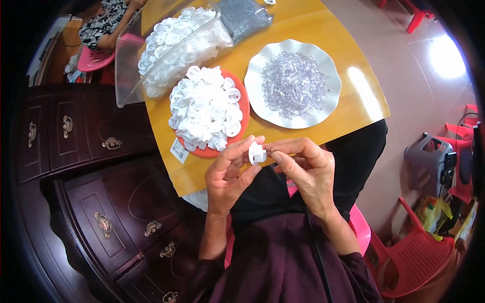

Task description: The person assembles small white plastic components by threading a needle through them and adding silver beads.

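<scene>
A yellow table [308, 25] spreads from 12 o'clock. From my hands, a clear bin [174, 53] of white parts [174, 33] stands at 11; a scalloped plate [255, 86] of clear pins [294, 83] at 1; an orange plate [243, 106], heaped white, at 10. Between them, my left hand [230, 174] pinches one white piece [257, 153]; my right hand [310, 171] pinches a thin pin [269, 152] at its 3 o'clock side.

A home is suggested by the ornate dark wooden cabinet [116, 202] at left and red plastic chair [417, 257] at near right.
</scene>
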The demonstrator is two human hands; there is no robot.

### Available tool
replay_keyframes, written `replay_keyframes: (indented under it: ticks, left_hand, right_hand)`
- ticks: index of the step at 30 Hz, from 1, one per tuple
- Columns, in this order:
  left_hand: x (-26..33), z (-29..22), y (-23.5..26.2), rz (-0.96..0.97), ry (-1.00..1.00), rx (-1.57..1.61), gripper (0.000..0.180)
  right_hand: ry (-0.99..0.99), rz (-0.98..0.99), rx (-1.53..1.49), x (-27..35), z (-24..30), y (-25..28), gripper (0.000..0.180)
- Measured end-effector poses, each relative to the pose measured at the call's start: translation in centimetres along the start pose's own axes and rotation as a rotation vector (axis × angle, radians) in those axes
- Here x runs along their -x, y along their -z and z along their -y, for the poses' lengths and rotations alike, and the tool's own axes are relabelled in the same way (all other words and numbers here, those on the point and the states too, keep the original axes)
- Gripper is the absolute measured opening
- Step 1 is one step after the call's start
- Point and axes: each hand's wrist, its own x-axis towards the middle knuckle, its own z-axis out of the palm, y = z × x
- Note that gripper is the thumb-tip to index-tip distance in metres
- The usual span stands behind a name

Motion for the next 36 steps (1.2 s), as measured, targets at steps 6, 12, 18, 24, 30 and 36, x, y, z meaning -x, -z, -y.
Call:
replay_keyframes:
  ticks: [6, 12, 18, 24, 30, 36]
  left_hand:
    - [0.0, 0.0, 0.7, 0.041, -0.082, -0.135, 0.050]
    - [-0.2, -0.6, 0.6, 0.053, -0.136, -0.252, 0.048]
    - [-0.1, -0.5, 0.7, 0.056, -0.179, -0.408, 0.045]
    - [-0.3, -1.1, 0.0, 0.017, -0.017, -0.154, 0.044]
    - [-0.4, -0.8, 0.2, 0.069, -0.155, -0.430, 0.042]
    - [-0.5, -1.0, 0.1, 0.069, -0.136, -0.487, 0.043]
  right_hand:
    - [0.027, 0.039, 0.008, 0.1, -0.4, 0.5, 0.009]
    - [-0.096, 0.052, -0.131, 0.7, -0.1, 1.0, 0.009]
    - [-0.183, 0.068, -0.304, 0.9, -0.3, 1.2, 0.009]
    - [-0.027, 0.079, -0.130, 0.9, -0.4, 1.2, 0.010]
    - [-0.210, 0.126, -0.247, 0.7, -0.7, 1.4, 0.010]
    - [-0.339, 0.167, -0.439, 0.4, -1.3, 2.3, 0.009]
